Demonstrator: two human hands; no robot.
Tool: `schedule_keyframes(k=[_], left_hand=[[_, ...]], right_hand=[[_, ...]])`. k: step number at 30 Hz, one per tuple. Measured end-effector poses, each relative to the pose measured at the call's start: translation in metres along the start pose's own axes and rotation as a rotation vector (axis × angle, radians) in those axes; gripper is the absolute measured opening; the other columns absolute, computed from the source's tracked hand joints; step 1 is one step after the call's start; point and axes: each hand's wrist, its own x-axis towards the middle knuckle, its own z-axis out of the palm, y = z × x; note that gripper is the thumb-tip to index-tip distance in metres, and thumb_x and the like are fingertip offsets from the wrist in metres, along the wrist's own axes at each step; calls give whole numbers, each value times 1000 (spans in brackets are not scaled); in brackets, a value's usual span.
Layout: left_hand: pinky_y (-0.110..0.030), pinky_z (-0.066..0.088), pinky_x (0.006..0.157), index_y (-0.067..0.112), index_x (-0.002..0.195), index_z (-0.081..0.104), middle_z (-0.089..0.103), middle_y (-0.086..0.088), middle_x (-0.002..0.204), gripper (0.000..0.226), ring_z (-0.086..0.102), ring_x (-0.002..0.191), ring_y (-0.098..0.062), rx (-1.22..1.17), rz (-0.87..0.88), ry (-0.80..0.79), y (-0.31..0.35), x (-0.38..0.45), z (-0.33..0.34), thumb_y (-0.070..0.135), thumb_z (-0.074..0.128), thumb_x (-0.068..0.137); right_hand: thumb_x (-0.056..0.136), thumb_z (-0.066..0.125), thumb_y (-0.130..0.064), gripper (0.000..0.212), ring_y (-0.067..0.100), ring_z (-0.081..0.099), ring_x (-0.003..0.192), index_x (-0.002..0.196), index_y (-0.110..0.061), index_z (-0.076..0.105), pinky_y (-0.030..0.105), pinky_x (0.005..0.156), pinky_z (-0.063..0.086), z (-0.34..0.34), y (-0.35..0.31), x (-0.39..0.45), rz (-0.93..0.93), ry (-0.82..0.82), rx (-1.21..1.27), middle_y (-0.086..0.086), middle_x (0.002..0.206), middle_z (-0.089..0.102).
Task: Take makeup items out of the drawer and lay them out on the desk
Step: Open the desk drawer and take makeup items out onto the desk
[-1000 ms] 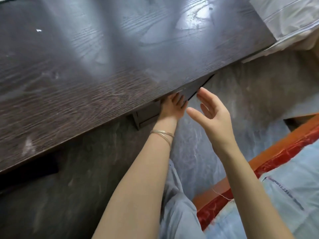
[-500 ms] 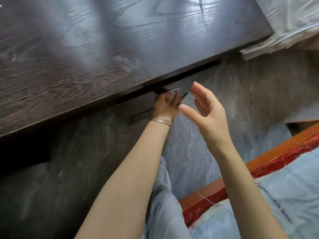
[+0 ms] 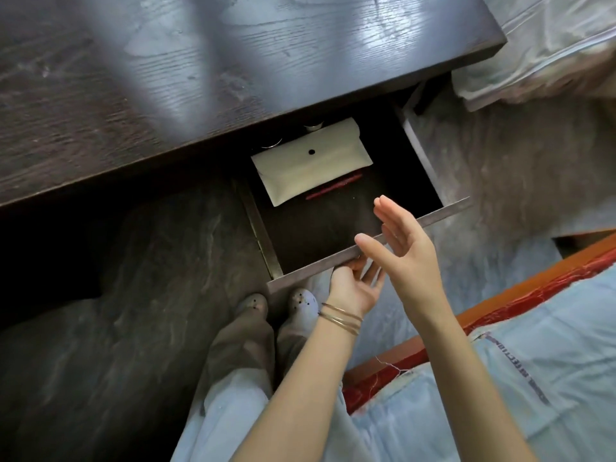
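The dark desk fills the upper left, and its drawer stands pulled out below the desk edge. Inside lies a cream pouch with a black snap, a thin red pencil along its lower edge, and two round metal-rimmed items half hidden under the desk top. My left hand, with bangles on the wrist, grips the underside of the drawer front. My right hand hovers flat and empty over the drawer front, fingers apart.
A bed with a pale blue cover and an orange-red frame lies at the right. A plastic-wrapped bundle sits at the top right. My feet in pale shoes stand on the grey floor below the drawer.
The drawer has slid out from under the desk, pulled by my left hand, and its contents now show. My right hand stays open beside it.
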Motion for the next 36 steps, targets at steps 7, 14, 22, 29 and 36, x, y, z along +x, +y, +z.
schedule_keyframes(k=[7,14,22,29,36], left_hand=[[-26,53,74,12,88,60,62,-3,82,26,62,74,-12,448,74,-371,14,-57,-2,18,37,99],[-26,47,95,9,120,59,60,-5,120,33,57,110,-16,1078,649,-13,121,-74,13,4,43,91],[-44,47,98,1,130,44,55,-18,126,54,54,116,-34,1721,616,413,200,50,29,24,60,83],[-50,15,117,4,148,-8,-6,-22,156,108,1,145,-39,2016,450,533,197,63,43,41,68,81],[-47,29,112,5,149,3,27,-19,151,116,28,139,-35,1840,468,407,191,68,34,27,82,67]], right_hand=[[79,72,-10,60,4,46,129,133,-18,47,17,108,37,-8,6,-13,6,47,45,-4,136,53],[81,71,-18,61,1,46,127,136,-21,46,7,100,37,1,-1,14,0,45,17,-7,136,52],[80,72,-21,65,6,47,126,139,-18,44,21,106,37,11,8,59,69,52,25,-3,139,50],[83,69,-25,67,9,45,129,142,-17,38,21,104,37,23,12,77,123,39,-16,-1,143,45],[83,69,-30,67,12,43,130,141,-21,38,27,103,39,26,15,83,167,73,-23,-3,146,41]])
